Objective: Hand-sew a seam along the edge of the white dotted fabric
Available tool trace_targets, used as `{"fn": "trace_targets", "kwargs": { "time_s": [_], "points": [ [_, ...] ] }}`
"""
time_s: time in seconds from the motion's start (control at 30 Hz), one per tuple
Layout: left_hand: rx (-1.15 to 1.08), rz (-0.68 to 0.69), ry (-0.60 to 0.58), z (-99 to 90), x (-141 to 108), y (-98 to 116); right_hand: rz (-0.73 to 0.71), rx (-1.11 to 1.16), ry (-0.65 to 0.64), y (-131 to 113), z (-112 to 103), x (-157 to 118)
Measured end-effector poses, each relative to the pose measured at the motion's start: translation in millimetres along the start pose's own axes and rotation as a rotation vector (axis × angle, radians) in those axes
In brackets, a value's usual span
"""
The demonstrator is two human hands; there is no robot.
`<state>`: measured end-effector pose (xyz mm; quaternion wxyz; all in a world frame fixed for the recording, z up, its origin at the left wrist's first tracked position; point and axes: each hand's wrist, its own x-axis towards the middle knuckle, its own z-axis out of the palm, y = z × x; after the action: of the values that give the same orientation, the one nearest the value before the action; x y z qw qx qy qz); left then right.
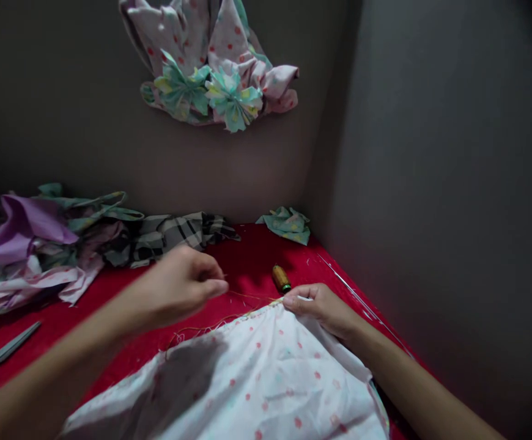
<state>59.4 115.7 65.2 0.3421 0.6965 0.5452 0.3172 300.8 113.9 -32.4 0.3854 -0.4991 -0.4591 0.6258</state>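
White cloth with small red dots (266, 379) is spread across the front, its upper edge bunched and gathered. At that edge my right hand (316, 305) pinches the cloth between thumb and fingers. My left hand (188, 287) is raised to the left, slightly blurred, with thumb and fingers closed together. An orange-brown thread (250, 296) stretches from near its fingertips to the cloth by my right hand. Whether a needle is in the left fingers is too small to tell. More loose thread lies along the cloth's edge. Just beyond my right hand lies a thread spool (281, 278).
Red fabric (243, 256) covers the work surface. Grey scissors (4, 353) lie at left, below a heap of scraps (32, 232). Checked cloth (169, 235) and a green scrap (288, 225) lie by the wall. A thin metal rod (362, 300) runs along the right edge; a dotted garment (220, 67) hangs above.
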Motion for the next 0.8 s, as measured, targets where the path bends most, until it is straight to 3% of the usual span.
{"fn": "trace_targets", "kwargs": {
  "time_s": [0.03,0.1,0.17,0.27,0.4,0.6,0.7,0.8],
  "points": [
    [0.109,-0.003,-0.116,19.5,3,-3,-0.002,0.012,-0.002,0,0,0],
    [0.204,-0.013,-0.159,49.8,8,-14,-0.002,0.037,-0.016,0,1,0],
    [0.123,-0.047,-0.153,69.4,10,-27,-0.002,0.06,-0.028,0,1,0],
    [-0.123,-0.136,-0.192,85.8,12,-39,0.001,0.072,-0.033,1,1,0],
    [-0.279,-0.219,-0.181,92.6,16,-38,-0.002,0.061,-0.017,1,2,0],
    [-0.473,-0.299,-0.179,68.8,17,-25,-0.009,0.055,-0.002,1,3,1],
    [-0.59,-0.275,-0.204,38.9,16,-12,-0.018,0.058,-0.007,2,3,1],
    [-0.734,-0.134,-0.117,-6.2,14,0,-0.024,0.066,-0.008,2,3,1]
  ]
}}
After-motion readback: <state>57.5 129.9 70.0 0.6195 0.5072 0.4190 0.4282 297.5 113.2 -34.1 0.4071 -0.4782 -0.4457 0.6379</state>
